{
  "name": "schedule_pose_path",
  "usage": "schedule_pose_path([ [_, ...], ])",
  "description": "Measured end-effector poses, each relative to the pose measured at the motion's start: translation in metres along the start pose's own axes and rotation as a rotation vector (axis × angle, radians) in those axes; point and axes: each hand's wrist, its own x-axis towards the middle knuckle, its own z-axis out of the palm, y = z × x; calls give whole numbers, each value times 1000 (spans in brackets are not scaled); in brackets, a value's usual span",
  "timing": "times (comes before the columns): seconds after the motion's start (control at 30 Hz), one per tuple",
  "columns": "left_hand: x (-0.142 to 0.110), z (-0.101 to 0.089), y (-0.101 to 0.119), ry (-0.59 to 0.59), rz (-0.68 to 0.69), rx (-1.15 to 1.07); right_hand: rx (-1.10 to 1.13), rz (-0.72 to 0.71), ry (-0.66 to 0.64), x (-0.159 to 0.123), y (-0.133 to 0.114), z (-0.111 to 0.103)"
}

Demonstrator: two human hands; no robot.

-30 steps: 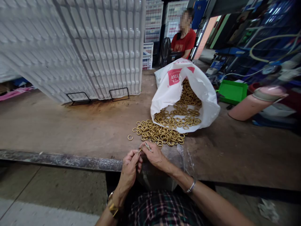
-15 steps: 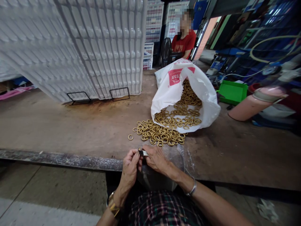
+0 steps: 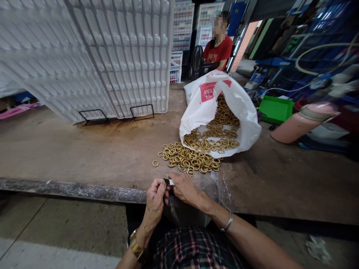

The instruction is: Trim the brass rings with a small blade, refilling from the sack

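At the table's front edge my left hand [image 3: 155, 196] is closed, thumb and fingers pinched together; what they hold is too small and hidden to name. Close on its right, my right hand [image 3: 186, 188] is closed around a small black-and-white tool [image 3: 169, 182], whose dark end reaches the left fingertips. Just beyond both hands lies a heap of brass-coloured rings [image 3: 186, 158], with one loose ring [image 3: 155, 163] to its left. The heap spills from the mouth of a white plastic sack [image 3: 196, 114] with red print, which holds many more rings.
A tall stack of white ribbed plastic trays [image 3: 126, 56] stands on the wooden table [image 3: 84, 153] at the left, by black wire stands [image 3: 142, 112]. To the right are a green bin [image 3: 276, 109] and a pink cylinder [image 3: 300, 123]. Behind sits a person in red [image 3: 218, 52] near a fan [image 3: 197, 61].
The view has shifted very slightly. Both hands stay together in nearly the same pose, and a little less of the tool's white part shows between them.
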Motion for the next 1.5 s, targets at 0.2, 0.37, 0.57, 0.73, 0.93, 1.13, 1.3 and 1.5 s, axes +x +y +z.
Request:
schedule_pose_path([
  [0.2,-9,3,4,-59,-22,-100,81,82,76,14,12,0],
  [0.37,-6,2,2,-78,-59,-114,613,45,194,9,4,-3],
  [0.57,-6,2,3,-88,-41,-55,697,-53,109,3,-5,-3],
  [0.73,-5,1,0,-90,-38,-67,702,-35,110,7,-2,1],
  [0.93,-4,1,0,-98,-48,-91,758,-1,101,8,-3,0],
  [1.13,-4,2,2,-110,-54,-107,811,14,97,8,-2,2],
  [1.3,-4,2,2,-113,-62,-117,769,24,138,8,1,4],
  [1.5,-4,1,2,-90,-39,-118,327,-9,132,1,4,1],
])
